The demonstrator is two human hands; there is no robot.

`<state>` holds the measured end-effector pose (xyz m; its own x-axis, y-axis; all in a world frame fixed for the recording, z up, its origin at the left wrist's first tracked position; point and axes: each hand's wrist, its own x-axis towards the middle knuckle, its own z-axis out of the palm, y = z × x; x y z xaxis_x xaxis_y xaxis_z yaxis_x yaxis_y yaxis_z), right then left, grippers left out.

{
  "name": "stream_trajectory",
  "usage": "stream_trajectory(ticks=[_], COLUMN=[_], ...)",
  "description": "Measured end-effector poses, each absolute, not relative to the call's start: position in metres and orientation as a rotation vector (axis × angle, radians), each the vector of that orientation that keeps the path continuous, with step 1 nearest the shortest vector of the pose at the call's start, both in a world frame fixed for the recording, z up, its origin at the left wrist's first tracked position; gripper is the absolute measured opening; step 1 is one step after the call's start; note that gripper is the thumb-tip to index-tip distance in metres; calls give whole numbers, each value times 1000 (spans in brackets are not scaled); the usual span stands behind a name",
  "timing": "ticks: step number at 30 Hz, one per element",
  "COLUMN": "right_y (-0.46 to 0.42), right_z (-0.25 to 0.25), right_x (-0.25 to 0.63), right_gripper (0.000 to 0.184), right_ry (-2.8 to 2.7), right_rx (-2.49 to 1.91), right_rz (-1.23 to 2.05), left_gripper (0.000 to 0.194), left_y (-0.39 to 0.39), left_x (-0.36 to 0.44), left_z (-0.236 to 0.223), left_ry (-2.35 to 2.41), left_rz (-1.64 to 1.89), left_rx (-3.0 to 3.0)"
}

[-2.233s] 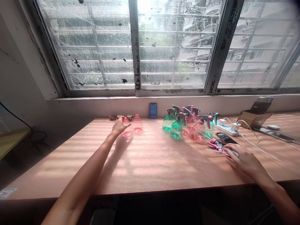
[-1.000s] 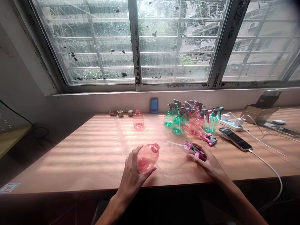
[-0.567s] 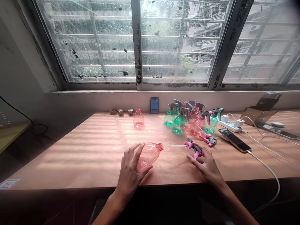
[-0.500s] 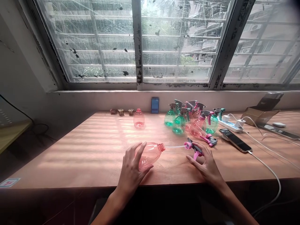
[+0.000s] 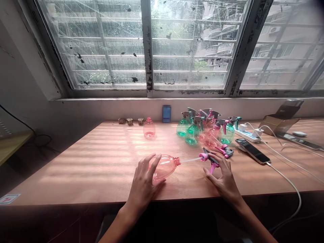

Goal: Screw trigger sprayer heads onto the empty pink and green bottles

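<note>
My left hand [image 5: 144, 179] is wrapped round a clear pink spray bottle [image 5: 165, 167], which lies tilted on its side with its threaded mouth toward the right. Across from it, my right hand [image 5: 224, 173] holds a pink and grey trigger spray head [image 5: 209, 158] by its back end. A thin whitish tube runs left from the spray head, and its tip is at the bottle's mouth; whether it is inside I cannot tell. A second spray head [image 5: 226, 151] lies on the table [image 5: 101, 172] just beyond my right hand.
Several green and pink spray bottles [image 5: 192, 133] with heads stand at the back right. An open-necked pink bottle [image 5: 149, 129] stands back left, near small boxes [image 5: 130, 121]. A phone [image 5: 253, 151], a power strip [image 5: 248, 134], cables and a cardboard box [image 5: 275, 123] occupy the right.
My left hand has brought the pink bottle from the back to the front and tipped it over. My right hand has lifted the spray head, and the tube and bottle mouth have come together.
</note>
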<state>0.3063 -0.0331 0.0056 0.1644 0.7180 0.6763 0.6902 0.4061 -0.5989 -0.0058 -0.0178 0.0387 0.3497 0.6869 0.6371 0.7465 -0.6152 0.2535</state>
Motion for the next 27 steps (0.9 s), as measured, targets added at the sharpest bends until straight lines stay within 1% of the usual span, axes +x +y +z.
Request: stream_trajectory(ticks=[3, 5, 7, 10, 13, 15, 16, 17, 19, 21, 23, 25, 27], right_y=[-41, -47, -50, -46, -35, -27, -23, -21, -18, -19, -21, -23, -25], right_z=[14, 22, 29, 33, 28, 22, 20, 18, 18, 21, 25, 28, 29], right_x=[296, 286, 276, 265, 263, 264, 265, 265, 265, 265, 266, 267, 269], right_gripper=[46, 52, 61, 70, 74, 71, 68, 65, 58, 54, 46, 36, 33], right_ry=[-1547, -1575, -1609, -1567, -1419, -1277, -1201, -1135, -1061, -1083, -1156, -1221, -1246], right_rx=[-1237, -1216, -1243, -1236, -1109, -1046, -1034, -1028, -1018, -993, -952, -917, -910], right_rz=[72, 153, 368, 801, 1046, 1170, 1208, 1229, 1272, 1362, 1430, 1428, 1408], left_gripper=[85, 85, 77, 57, 50, 48, 51, 57, 71, 75, 71, 69, 71], left_y=[-20, -21, -23, -24, -23, -21, -19, -18, -15, -13, -14, -17, -19], left_x=[-4, -3, -1, 1, 3, 2, 2, 2, 0, 0, 0, 1, 2], left_z=[39, 40, 42, 41, 36, 33, 32, 32, 31, 33, 36, 39, 40], left_ry=[-1304, -1253, -1222, -1243, -1350, -1545, -1658, -1759, -1877, -1898, -1858, -1792, -1712], left_rz=[-1077, -1074, -1088, -1122, -1340, -1618, -1756, -1874, -2002, -2015, -1964, -1888, -1771], left_rx=[-2550, -2604, -2670, -2780, -2813, -2767, -2744, -2730, -2753, -2828, -2917, -2985, -2993])
